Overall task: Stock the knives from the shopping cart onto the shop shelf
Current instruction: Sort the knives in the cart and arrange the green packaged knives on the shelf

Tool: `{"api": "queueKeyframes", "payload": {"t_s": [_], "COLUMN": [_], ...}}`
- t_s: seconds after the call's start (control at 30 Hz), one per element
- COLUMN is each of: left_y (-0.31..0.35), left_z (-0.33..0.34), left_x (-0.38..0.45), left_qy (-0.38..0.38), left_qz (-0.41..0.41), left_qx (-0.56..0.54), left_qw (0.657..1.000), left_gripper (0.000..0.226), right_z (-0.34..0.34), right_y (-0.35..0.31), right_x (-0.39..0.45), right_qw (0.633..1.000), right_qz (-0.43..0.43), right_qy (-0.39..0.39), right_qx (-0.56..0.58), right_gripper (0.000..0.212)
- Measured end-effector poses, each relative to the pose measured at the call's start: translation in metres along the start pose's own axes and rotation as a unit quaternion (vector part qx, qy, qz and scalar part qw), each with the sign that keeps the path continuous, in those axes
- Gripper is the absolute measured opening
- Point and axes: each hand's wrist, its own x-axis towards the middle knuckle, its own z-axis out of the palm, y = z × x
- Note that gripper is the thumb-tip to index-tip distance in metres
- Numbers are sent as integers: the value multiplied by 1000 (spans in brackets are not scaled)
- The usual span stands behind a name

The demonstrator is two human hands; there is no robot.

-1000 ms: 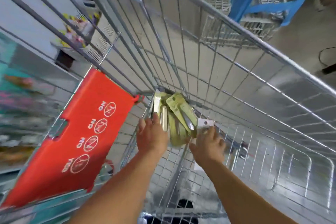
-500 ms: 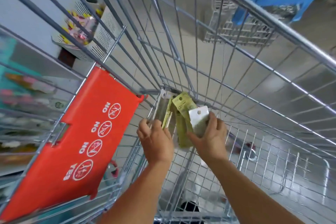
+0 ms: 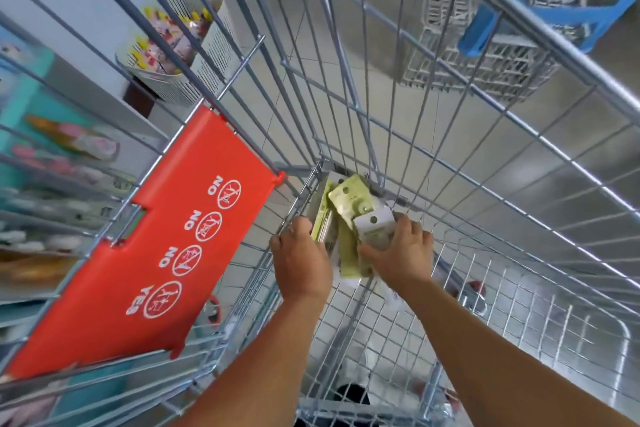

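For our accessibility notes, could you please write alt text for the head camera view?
Two bare hands reach into the far corner of a wire shopping cart: the left hand and the right hand both grip green carded knife packs standing against the mesh. A red child-seat flap with NO and YES pictograms hangs at left, with blurred shop shelves beyond.

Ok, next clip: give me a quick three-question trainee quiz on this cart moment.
1. True or false: both hands are inside the cart.
2. Which hand grips the white-topped pack? A) left hand B) right hand
3. Fill in: the green knife packs lie in the cart's far ____, right of the red flap.

Key: 1 true; 2 B; 3 corner.
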Motion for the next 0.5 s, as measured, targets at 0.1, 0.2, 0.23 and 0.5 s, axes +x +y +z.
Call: {"api": "queueKeyframes", "payload": {"t_s": [0.1,0.2,0.23,0.5], "left_y": [-2,-6,-7,-15], "left_z": [0,4,4,-2], "left_x": [2,3,3,-17], "left_qy": [-19,-68,-71,-81], "left_qz": [-21,-20,-26,-81], "left_qx": [-57,-55,-55,-72], "left_qw": [998,996,996,991], "left_gripper": [43,54,53,48], "right_z": [1,4,4,2], "right_y": [-3,-2,-2,-10], "right_x": [-2,-6,-7,-18], "right_qw": [998,999,999,996], "right_qz": [-7,-11,-12,0], "right_qy": [-43,-39,-39,-85], "right_qx": [37,28,18,41], "right_gripper": [81,80,82,61]}}
